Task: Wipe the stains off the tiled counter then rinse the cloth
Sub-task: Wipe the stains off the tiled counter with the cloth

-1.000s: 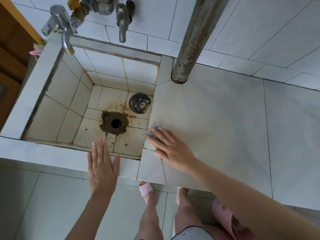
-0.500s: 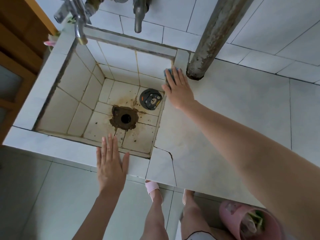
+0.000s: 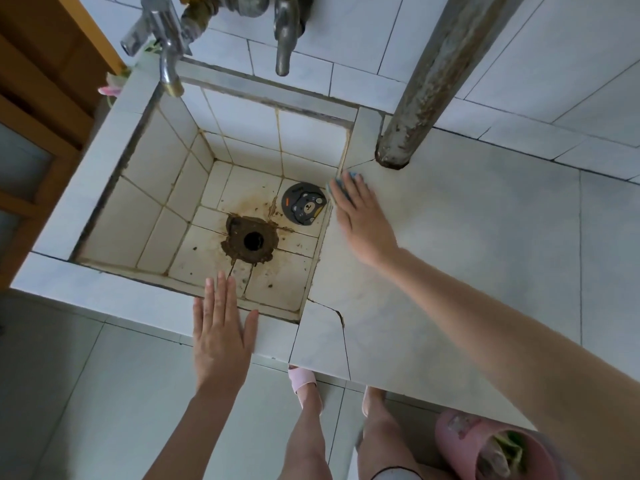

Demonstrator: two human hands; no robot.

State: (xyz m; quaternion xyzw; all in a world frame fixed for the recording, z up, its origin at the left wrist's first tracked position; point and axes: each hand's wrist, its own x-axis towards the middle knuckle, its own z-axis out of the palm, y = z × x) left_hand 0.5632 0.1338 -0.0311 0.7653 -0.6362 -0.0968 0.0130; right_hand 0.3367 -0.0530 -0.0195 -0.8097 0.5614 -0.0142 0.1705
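The pale tiled counter (image 3: 478, 244) has faint brownish stains along its left edge, beside the sink. My right hand (image 3: 365, 221) lies flat there with straight fingers and presses a blue cloth (image 3: 350, 176) onto the tile. Only the cloth's edges show past my fingertips. My left hand (image 3: 220, 337) rests flat, fingers straight, on the front rim of the tiled sink (image 3: 104, 296) and holds nothing.
The sink has a stained drain hole (image 3: 253, 240) and a round dark plug with a bear (image 3: 304, 207) on its floor. Two taps (image 3: 168, 67) (image 3: 284, 46) hang over it. A rusty pipe (image 3: 429, 88) stands on the counter. A cracked tile (image 3: 325, 341) forms the front corner. A pink bin (image 3: 485, 445) is below.
My right hand slid the cloth from the counter's front up along the sink edge to the pipe, then back a little toward me. The left hand stayed on the rim.
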